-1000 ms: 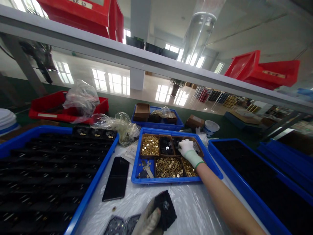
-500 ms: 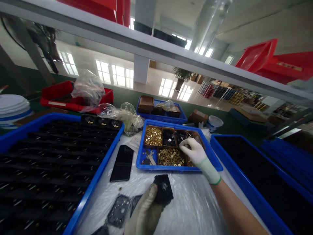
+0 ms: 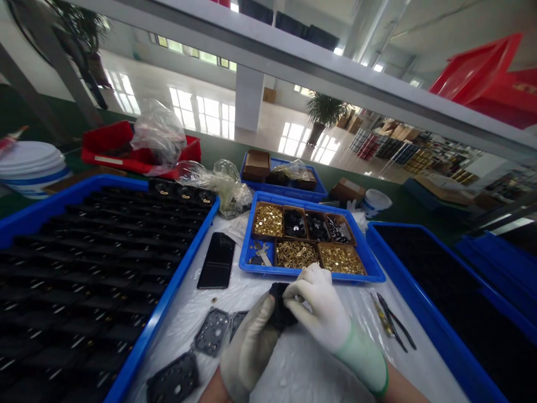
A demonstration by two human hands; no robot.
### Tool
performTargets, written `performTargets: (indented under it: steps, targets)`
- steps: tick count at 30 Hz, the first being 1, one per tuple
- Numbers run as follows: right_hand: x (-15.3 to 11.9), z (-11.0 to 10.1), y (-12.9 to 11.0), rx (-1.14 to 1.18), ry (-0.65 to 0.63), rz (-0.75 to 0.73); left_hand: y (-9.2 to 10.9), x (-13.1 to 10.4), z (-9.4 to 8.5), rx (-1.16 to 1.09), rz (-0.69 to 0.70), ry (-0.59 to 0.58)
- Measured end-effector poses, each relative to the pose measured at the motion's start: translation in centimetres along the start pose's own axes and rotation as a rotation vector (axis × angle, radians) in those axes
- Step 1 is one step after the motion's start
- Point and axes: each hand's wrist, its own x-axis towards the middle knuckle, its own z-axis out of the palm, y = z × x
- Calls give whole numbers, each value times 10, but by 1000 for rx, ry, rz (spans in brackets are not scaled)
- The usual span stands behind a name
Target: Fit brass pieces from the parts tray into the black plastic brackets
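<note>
A black plastic housing (image 3: 282, 313) is held in my gloved left hand (image 3: 251, 341), thumb on its near side. My right hand (image 3: 321, 308), in a white glove with a green cuff edge, reaches over the housing with its fingertips pinched at the top face. Whatever is between those fingertips is too small to make out. Beyond my hands, a blue tray (image 3: 268, 270) holds cardboard boxes of brass parts (image 3: 297, 253), black parts (image 3: 295, 223) and other small pieces. Flat dark plates (image 3: 212, 331) lie to the left of my left hand.
A large blue tray (image 3: 157, 305) of black housings is at left, with a phone (image 3: 216, 260) beside it. Pliers (image 3: 396, 322) and a yellow-handled tool (image 3: 382, 317) lie at right, near another blue tray (image 3: 423, 296). A shelf (image 3: 293, 61) crosses above.
My right hand has moved from the parts tray toward me, down to the black housing in my left hand. The pliers and yellow-handled tool now show. The view has shifted slightly.
</note>
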Motion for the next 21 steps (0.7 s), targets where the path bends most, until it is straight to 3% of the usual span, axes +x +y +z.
performTargets:
  steps: [7, 21]
  targets:
    - [-2, 2, -3, -16, -1, -40, 7, 0, 16, -1, 10, -31]
    - [-4, 8, -3, -5, 3, -39, 11, -6, 11, 114, 21, -70]
